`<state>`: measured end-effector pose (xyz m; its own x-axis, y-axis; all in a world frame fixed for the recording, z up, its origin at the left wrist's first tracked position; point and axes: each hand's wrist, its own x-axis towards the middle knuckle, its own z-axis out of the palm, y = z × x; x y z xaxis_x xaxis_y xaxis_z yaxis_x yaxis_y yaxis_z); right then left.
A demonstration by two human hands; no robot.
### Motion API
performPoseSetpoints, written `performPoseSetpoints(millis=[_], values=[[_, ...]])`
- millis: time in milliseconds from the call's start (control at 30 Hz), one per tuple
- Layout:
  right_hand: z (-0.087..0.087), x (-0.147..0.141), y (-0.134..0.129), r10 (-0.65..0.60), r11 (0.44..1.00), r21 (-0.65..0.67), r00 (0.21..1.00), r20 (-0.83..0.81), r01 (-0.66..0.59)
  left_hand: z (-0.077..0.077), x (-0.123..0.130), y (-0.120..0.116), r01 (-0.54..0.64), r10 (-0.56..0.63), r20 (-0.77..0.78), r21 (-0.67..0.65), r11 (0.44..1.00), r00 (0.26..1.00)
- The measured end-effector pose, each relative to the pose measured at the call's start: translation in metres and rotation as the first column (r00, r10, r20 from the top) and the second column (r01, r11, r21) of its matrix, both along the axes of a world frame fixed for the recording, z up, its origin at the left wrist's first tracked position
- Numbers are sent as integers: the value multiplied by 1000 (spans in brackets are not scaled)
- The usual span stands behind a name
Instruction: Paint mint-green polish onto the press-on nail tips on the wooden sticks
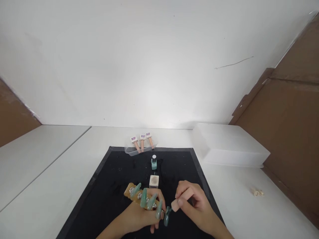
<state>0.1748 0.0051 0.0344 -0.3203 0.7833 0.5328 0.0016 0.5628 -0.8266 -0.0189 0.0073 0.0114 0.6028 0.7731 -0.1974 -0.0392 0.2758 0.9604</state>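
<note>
My left hand is closed around a yellowish nail display stand, which lies at a slant. Several long, pointed green false nails sit along it on silvery mounts. The darkest false nail is at the right end. My right hand pinches the pale pink cap of a nail polish brush. The brush end is at that dark nail; whether it touches is too small to tell. Beyond my left hand stands a square, pale-topped bottle or block, partly hidden. Farther back is a small teal polish bottle with a light-topped cap.
A clear plastic tray at the mat's far edge holds three pink-handled, white-ended bottles. The black mat lies on a white table. A white box stands at the right, with small cream-coloured rings nearer.
</note>
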Motion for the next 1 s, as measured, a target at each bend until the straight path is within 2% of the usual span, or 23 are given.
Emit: performPoseSetpoints(millis=[67,167,233,367,433,567,767,867,1000], values=[[1,0,0,-25,1000,-6,999,23,25,0,0,0,-6,6,9,-3,1000,1000],[1,0,-1,-98,995,12,994,-40,98,1,-1,0,-11,11,13,4,1000,1000],[2,0,-1,-70,997,28,996,-60,71,2,0,0,-9,9,1,2,1000,1000],[2,-2,-3,22,1000,11,999,35,-23,5,2,-2,10,-10,-55,-2,1000,998],[2,-2,-2,-8,1000,-14,998,58,9,5,2,-3,3,-2,-87,11,1000,996],[0,-2,-2,-92,995,-32,996,2,93,5,0,-4,0,9,-146,57,998,989],[3,-4,-5,82,997,-19,992,91,-81,12,6,-4,-25,40,-231,64,998,972],[3,-5,-3,43,997,-64,991,128,-35,16,7,-4,-28,43,-225,66,997,973],[0,-3,1,-102,991,-82,991,85,109,16,4,-6,3,20,-224,99,995,974]])
